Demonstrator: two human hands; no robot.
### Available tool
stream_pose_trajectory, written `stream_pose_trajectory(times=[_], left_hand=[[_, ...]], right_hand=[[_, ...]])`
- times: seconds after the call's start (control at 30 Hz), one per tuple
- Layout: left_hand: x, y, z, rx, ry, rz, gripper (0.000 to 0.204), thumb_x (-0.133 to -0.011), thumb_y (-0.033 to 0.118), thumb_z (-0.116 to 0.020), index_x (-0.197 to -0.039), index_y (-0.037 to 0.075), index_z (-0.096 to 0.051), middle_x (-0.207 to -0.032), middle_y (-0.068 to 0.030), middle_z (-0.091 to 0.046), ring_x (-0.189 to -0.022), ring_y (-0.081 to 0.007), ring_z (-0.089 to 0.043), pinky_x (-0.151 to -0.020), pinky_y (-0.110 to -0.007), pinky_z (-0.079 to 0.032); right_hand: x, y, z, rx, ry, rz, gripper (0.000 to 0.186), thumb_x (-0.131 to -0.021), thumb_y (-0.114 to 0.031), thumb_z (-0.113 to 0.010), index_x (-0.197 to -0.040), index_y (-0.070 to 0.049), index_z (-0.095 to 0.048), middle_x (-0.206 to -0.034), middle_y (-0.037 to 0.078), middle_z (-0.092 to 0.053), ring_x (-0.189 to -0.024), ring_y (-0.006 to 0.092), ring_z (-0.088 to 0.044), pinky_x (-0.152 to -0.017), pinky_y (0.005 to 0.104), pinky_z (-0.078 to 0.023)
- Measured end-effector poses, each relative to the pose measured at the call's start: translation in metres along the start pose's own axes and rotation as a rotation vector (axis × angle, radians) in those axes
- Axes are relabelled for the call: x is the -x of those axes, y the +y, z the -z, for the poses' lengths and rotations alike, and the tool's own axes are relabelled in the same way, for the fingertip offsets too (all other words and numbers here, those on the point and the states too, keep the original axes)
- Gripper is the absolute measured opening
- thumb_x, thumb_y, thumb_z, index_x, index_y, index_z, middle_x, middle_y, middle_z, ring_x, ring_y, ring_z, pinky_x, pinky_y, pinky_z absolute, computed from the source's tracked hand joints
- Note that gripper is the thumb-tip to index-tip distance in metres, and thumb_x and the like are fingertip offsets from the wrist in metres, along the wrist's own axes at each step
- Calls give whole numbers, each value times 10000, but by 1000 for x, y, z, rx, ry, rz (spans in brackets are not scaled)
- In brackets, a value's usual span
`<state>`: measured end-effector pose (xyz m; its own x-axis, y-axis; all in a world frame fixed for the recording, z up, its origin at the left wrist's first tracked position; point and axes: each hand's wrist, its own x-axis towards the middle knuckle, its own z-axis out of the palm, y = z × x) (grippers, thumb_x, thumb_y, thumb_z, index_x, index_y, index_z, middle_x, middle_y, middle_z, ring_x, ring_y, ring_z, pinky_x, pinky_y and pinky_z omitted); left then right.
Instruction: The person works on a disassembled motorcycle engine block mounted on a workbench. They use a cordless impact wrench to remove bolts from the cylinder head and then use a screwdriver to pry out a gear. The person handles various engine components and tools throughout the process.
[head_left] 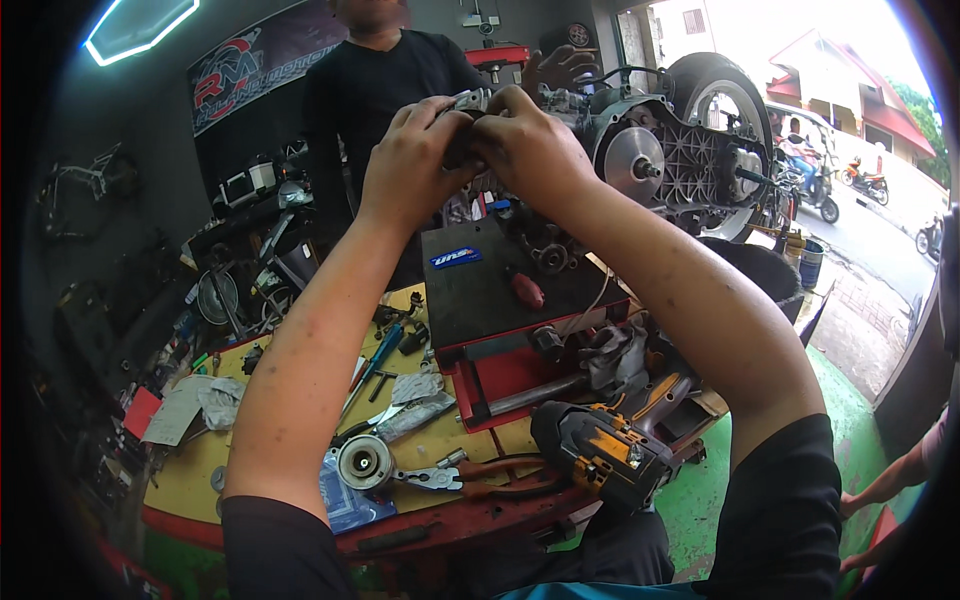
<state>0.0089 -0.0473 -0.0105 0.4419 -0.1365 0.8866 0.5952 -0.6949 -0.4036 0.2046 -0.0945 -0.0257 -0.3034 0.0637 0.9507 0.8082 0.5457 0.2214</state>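
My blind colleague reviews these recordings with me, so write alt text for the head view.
A person's left hand and right hand hold up a mostly hidden metal part, with an exposed engine beyond, to the right. Below are a yellow workshop bench, orange-handled pliers and a power tool; another person in black stands opposite.

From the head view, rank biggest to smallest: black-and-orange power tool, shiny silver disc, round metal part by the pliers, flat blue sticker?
1. Black-and-orange power tool
2. Shiny silver disc and round metal part, too alike to rank
3. Flat blue sticker
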Motion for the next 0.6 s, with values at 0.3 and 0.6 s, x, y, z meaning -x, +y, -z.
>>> stream_pose_trajectory(times=[0.3,0.6], left_hand=[[-5,5,4,28,-50,70,550,-697,166,-895,-1221,110,-738,-1330,-100,-687,-1246,-348,-644,-1072,-462,-535],[-9,5,7,33,-96,52,553,-683,155,-917,-1203,88,-741,-1332,-124,-689,-1246,-361,-646,-1078,-463,-527]], right_hand=[[3,7,3,53,-115,101,160,-910,-156,-718,-1040,-67,-741,-1057,124,-682,-916,371,-736,-793,479,-606],[4,11,4,15,-37,150,210,-912,-170,-735,-1105,-88,-721,-1033,110,-702,-942,355,-738,-803,471,-604]])
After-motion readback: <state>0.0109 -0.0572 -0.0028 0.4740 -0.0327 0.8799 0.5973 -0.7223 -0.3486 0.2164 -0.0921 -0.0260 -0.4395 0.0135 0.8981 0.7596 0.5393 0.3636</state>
